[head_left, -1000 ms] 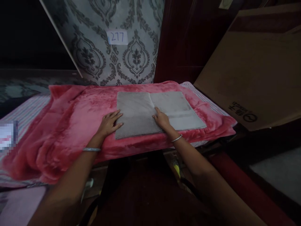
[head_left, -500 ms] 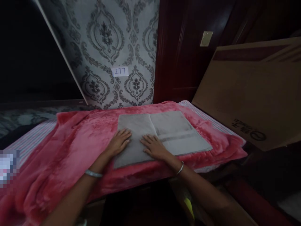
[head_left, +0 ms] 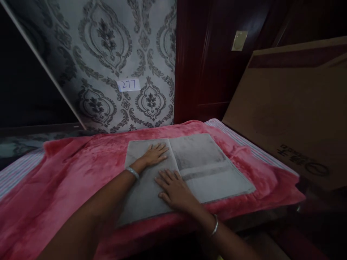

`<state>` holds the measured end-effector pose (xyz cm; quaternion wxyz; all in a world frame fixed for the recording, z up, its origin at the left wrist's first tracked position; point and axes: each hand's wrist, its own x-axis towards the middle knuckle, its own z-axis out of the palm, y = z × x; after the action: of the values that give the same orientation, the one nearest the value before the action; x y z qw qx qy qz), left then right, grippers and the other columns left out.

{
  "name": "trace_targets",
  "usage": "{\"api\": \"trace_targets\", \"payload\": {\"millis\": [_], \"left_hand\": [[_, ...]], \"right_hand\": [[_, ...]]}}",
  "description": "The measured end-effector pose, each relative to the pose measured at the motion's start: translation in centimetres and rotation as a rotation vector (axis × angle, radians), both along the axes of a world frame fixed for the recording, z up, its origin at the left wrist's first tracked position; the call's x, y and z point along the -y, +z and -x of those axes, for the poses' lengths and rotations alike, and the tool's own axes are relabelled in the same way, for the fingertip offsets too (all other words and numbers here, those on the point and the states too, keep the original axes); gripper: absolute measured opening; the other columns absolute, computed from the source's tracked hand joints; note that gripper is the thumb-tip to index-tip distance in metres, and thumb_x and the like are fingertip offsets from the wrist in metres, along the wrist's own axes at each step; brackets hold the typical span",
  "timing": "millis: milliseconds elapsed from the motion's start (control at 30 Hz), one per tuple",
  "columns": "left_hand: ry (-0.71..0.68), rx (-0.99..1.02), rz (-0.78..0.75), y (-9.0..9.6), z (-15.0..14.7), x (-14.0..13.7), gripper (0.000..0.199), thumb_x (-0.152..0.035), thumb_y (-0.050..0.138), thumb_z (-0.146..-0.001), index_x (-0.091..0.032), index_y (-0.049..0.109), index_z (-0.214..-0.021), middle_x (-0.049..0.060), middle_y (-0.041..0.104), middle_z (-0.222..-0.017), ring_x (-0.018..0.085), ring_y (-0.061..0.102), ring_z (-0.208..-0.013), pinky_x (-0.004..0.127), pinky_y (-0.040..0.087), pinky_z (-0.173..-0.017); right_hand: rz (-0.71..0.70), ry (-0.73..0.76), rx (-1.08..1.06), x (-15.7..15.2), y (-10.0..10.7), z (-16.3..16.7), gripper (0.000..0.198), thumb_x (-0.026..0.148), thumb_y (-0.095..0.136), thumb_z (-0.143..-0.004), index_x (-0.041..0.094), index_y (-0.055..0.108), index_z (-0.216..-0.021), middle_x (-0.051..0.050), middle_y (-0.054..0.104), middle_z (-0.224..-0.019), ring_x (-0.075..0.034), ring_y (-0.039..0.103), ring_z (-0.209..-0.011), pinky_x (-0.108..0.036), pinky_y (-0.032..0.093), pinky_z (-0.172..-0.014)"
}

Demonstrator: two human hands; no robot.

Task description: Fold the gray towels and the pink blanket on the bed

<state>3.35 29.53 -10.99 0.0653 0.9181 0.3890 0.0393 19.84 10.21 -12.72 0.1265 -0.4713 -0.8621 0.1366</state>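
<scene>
A grey cloth (head_left: 208, 159) lies flat on a pink plush blanket (head_left: 89, 159), with a crease or seam running from its back edge toward the front between a left and a right part. My left hand (head_left: 155, 154) rests open on the left part near the back, fingers spread toward the crease. Closer to the front, my right hand (head_left: 175, 189) lies palm down with fingers spread, beside the crease. Neither hand grips anything. A darker band crosses the cloth's right part.
Striped fabric (head_left: 244, 142) shows under the blanket at its sides. A large cardboard box (head_left: 292, 108) leans at the right. Behind stand a patterned wall with a paper marked 277 (head_left: 129, 85) and a dark red panel (head_left: 202, 72). A dark screen (head_left: 29, 79) stands at the left.
My left hand has slid from the cloth's left edge toward the crease and the back. My right hand remains flat beside the crease. The camera view has shifted closer.
</scene>
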Motion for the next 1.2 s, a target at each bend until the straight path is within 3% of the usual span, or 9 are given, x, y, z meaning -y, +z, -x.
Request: {"api": "trace_targets", "payload": {"millis": [133,233,333,467,567,733,967,1200], "left_hand": [[0.103,0.067,-0.002,0.1,-2.0,-3.5,0.057,-0.052,0.045,-0.098,-0.03,0.048,-0.151,0.011,0.039,-0.164,0.036,0.03,-0.153,0.067,0.018,-0.121],[0.161,0.147,-0.021,0.4,-3.0,-6.0,0.049,-0.043,0.046,-0.098,-0.021,0.06,-0.139,0.015,0.056,-0.15,0.034,0.048,-0.14,0.056,0.031,-0.119],[0.19,0.183,-0.009,0.8,-3.8,-8.4,0.037,-0.041,0.049,-0.096,-0.017,0.072,-0.112,0.016,0.072,-0.119,0.03,0.065,-0.112,0.044,0.047,-0.102],[0.179,0.24,0.019,0.7,-4.5,-10.5,0.02,-0.031,0.055,-0.09,-0.018,0.07,-0.093,0.009,0.073,-0.095,0.023,0.065,-0.087,0.034,0.051,-0.082],[0.152,0.27,0.023,0.2,-4.9,-11.1,0.017,-0.026,0.051,-0.088,-0.018,0.066,-0.087,0.006,0.07,-0.087,0.02,0.061,-0.081,0.032,0.048,-0.078],[0.111,0.306,0.031,-0.4,-4.8,-11.1,0.018,-0.035,0.056,-0.086,-0.019,0.062,-0.084,0.003,0.065,-0.081,0.019,0.058,-0.076,0.03,0.046,-0.072],[0.116,0.332,-0.052,-0.2,-4.9,-10.5,0.015,-0.032,0.057,-0.087,-0.019,0.062,-0.088,0.009,0.067,-0.092,0.023,0.059,-0.088,0.036,0.047,-0.085],[0.062,0.283,-0.035,-0.1,-5.3,-10.6,0.012,-0.032,0.062,-0.085,-0.02,0.062,-0.082,0.008,0.067,-0.088,0.023,0.059,-0.087,0.035,0.046,-0.085]], "right_hand": [[0.039,0.0,-0.042,0.0,-0.1,-0.1,0.062,0.054,0.046,-0.102,0.034,0.035,-0.16,-0.002,0.019,-0.17,-0.029,0.012,-0.158,-0.058,0.009,-0.127],[0.052,0.008,-0.067,0.0,-0.2,-0.1,0.062,0.055,0.045,-0.103,0.034,0.034,-0.161,-0.001,0.018,-0.17,-0.028,0.011,-0.158,-0.058,0.008,-0.127],[0.06,0.007,-0.079,0.1,-0.2,-0.2,0.063,0.056,0.045,-0.102,0.034,0.034,-0.161,-0.001,0.018,-0.17,-0.028,0.01,-0.158,-0.058,0.007,-0.127],[0.097,0.015,-0.101,0.1,0.0,-0.3,0.063,0.057,0.044,-0.103,0.035,0.033,-0.161,-0.001,0.017,-0.171,-0.027,0.006,-0.159,-0.058,0.005,-0.128],[0.112,0.035,-0.103,0.0,0.0,-0.5,0.064,0.058,0.043,-0.103,0.035,0.03,-0.162,-0.001,0.015,-0.171,-0.028,0.006,-0.159,-0.06,0.005,-0.127],[0.106,0.057,-0.099,-0.2,-0.3,-0.7,0.065,0.059,0.042,-0.103,0.034,0.029,-0.162,-0.002,0.013,-0.172,-0.028,0.005,-0.159,-0.061,0.006,-0.127],[0.118,0.069,-0.106,-0.3,-0.4,-0.8,0.067,0.061,0.044,-0.103,0.034,0.029,-0.162,-0.003,0.014,-0.171,-0.029,0.006,-0.159,-0.06,0.008,-0.127],[0.095,0.065,-0.086,-0.2,-0.5,-0.7,0.067,0.06,0.045,-0.102,0.032,0.03,-0.162,-0.004,0.016,-0.171,-0.03,0.008,-0.158,-0.062,0.01,-0.127]]}}
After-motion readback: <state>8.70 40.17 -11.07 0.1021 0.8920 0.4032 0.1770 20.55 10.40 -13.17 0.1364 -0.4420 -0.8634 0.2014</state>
